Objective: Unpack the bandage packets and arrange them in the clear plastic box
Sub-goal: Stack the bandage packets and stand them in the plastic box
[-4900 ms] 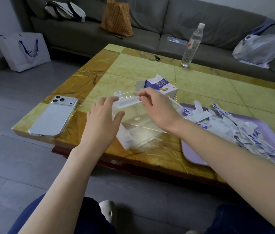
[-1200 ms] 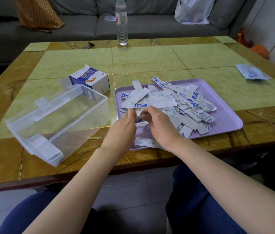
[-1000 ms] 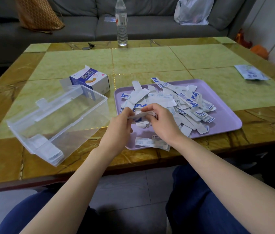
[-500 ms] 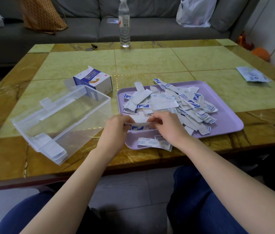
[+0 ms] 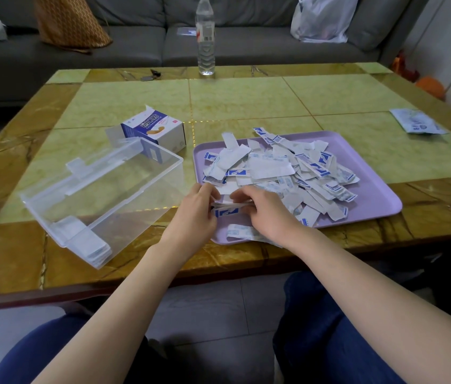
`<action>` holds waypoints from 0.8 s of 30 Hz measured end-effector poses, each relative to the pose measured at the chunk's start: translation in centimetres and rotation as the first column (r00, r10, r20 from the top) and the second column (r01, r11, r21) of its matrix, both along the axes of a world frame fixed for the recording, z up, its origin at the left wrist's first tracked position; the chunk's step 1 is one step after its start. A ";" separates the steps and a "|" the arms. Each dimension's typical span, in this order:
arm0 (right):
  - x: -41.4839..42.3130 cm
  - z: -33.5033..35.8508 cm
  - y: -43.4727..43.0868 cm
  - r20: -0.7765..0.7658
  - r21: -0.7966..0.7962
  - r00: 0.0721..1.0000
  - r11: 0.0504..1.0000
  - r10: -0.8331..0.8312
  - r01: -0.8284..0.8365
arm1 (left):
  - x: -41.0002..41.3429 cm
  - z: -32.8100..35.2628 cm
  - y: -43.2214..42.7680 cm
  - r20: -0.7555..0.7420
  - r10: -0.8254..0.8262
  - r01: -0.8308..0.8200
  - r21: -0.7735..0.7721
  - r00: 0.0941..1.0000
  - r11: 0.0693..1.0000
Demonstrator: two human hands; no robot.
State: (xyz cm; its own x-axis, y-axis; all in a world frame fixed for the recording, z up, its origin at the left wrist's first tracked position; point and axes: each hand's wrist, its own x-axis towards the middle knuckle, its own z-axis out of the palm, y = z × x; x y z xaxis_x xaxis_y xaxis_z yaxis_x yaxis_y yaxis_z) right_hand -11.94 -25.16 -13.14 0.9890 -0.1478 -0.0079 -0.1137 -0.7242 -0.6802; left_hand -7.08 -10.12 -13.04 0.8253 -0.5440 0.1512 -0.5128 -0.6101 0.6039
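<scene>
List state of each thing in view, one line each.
left hand, pinching one end of the packet bunch.
right hand, pinching the same bunch.
packet bunch, held over the tray's near part.
clear plastic box, open, small stack in near corner.
purple tray, heaped with loose packets.
bandage carton, flap open, behind the box.
water bottle, upright at far edge.

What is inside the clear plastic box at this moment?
A small stack of bandage packets lies at the near end of the clear plastic box. Upper packets cover the lower ones.
</scene>
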 end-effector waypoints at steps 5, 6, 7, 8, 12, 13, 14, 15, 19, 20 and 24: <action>0.1 0.0 -0.3 0.024 -0.040 0.998 0.998 -0.054 0.055 | -0.1 0.0 -0.1 0.057 0.014 -0.016 0.047 0.998 0.999; 0.2 -0.1 -0.4 0.033 -0.054 0.998 0.997 -0.055 0.056 | 0.0 -0.1 -0.2 0.079 0.016 -0.021 0.053 0.997 0.998; 0.2 -0.1 -0.4 0.042 -0.063 0.998 0.997 -0.052 0.054 | 0.0 -0.1 -0.2 0.103 0.015 -0.022 0.066 0.995 0.998; 0.2 -0.2 -0.4 0.047 -0.068 0.998 0.996 -0.047 0.051 | 0.1 -0.2 -0.3 0.125 0.009 -0.020 0.087 0.992 0.996; 0.2 -0.3 -0.5 0.037 -0.080 0.998 0.996 -0.042 0.044 | 0.0 -0.5 -0.6 0.136 0.000 -0.016 0.118 0.991 0.993; 0.2 -0.3 -0.4 0.040 -0.069 0.998 0.996 -0.052 0.054 | -0.1 -0.4 -0.6 0.118 0.013 -0.024 0.093 0.993 0.995; 0.2 -0.2 -0.3 0.047 -0.046 0.997 0.997 -0.066 0.069 | -0.1 -0.3 -0.7 0.103 0.026 -0.034 0.070 0.994 0.997; 0.2 -0.1 -0.2 0.054 -0.011 0.995 0.997 -0.082 0.083 | -0.1 -0.1 -0.7 0.095 0.035 -0.040 0.056 0.995 0.998; 0.1 0.0 0.0 0.043 0.041 0.996 0.996 -0.081 0.079 | -0.1 0.0 -0.8 0.096 0.021 -0.026 0.050 0.995 0.998; 0.1 -0.1 -0.1 0.046 0.019 0.996 0.997 -0.071 0.071 | -0.1 -0.1 -0.8 0.110 0.017 -0.024 0.057 0.994 0.998; 0.2 -0.6 -0.6 0.066 -0.094 0.997 0.995 -0.028 0.034 | -0.1 -0.4 -0.8 0.239 -0.007 -0.024 0.129 0.971 0.991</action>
State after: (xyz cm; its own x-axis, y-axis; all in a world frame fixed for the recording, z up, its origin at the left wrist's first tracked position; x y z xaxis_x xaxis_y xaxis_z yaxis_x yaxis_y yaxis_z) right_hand -11.70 -25.72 -13.70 0.9819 -0.1753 0.0718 -0.0948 -0.7830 -0.6148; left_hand -7.21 -10.94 -13.39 0.7785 -0.5652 0.2729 -0.6270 -0.6801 0.3799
